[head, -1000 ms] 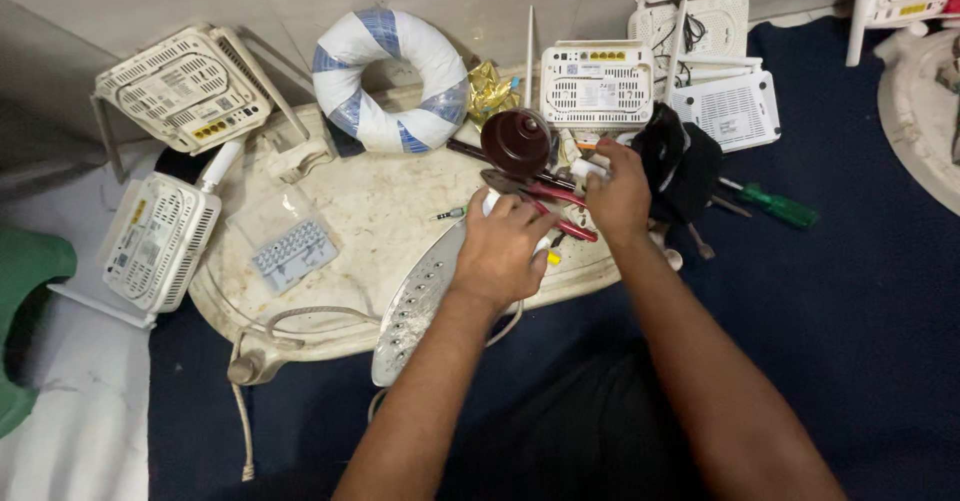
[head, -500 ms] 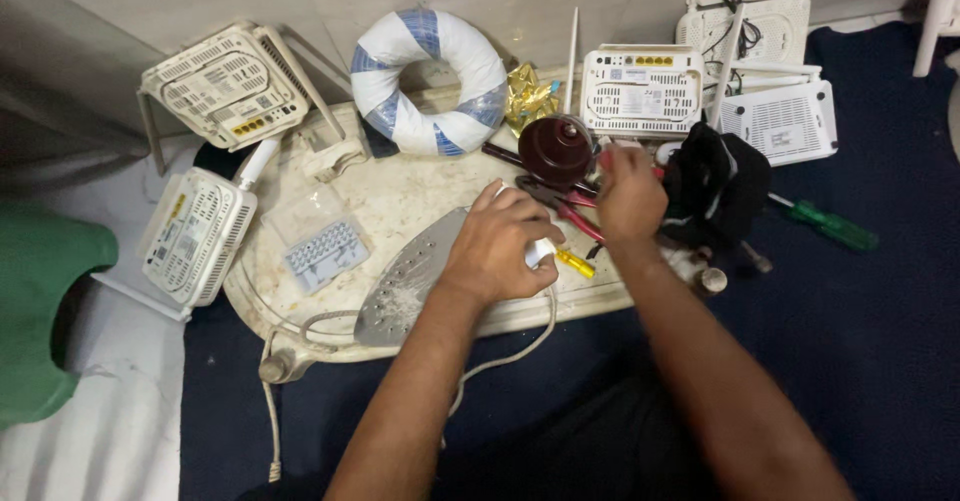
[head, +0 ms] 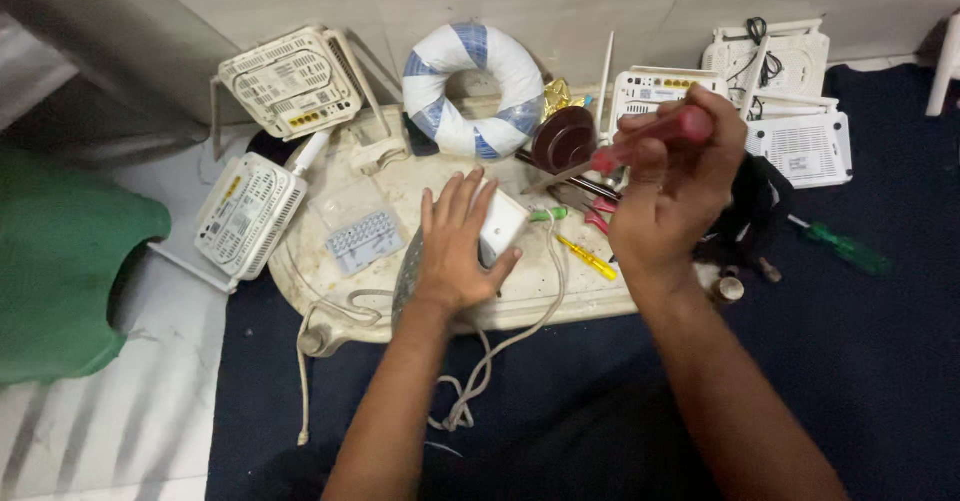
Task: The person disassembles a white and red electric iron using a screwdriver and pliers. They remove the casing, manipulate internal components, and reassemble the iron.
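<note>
My left hand (head: 455,246) lies flat on a white clothes iron (head: 498,229) that rests on a round, stained white tray (head: 330,286). The iron's cord (head: 500,346) trails off the tray's near edge. My right hand (head: 675,191) is raised above the tray's right side, shut on a red-handled screwdriver (head: 640,141) whose blade points left toward a dark brown cup (head: 562,139). A green-tipped tool (head: 548,215), a yellow screwdriver (head: 588,258) and red-handled pliers (head: 590,206) lie between the hands.
White routers (head: 290,81) (head: 248,216) (head: 800,146) ring the tray. A blue-and-white wound ring (head: 475,91) leans at the back. A clear bag with a small board (head: 360,236) lies on the tray. A green screwdriver (head: 845,248) sits on dark blue cloth. Green plastic (head: 60,271) is at left.
My right hand has lifted off the tray with the red-handled screwdriver. My left hand has flattened on the iron. The view has shifted, so everything sits further right.
</note>
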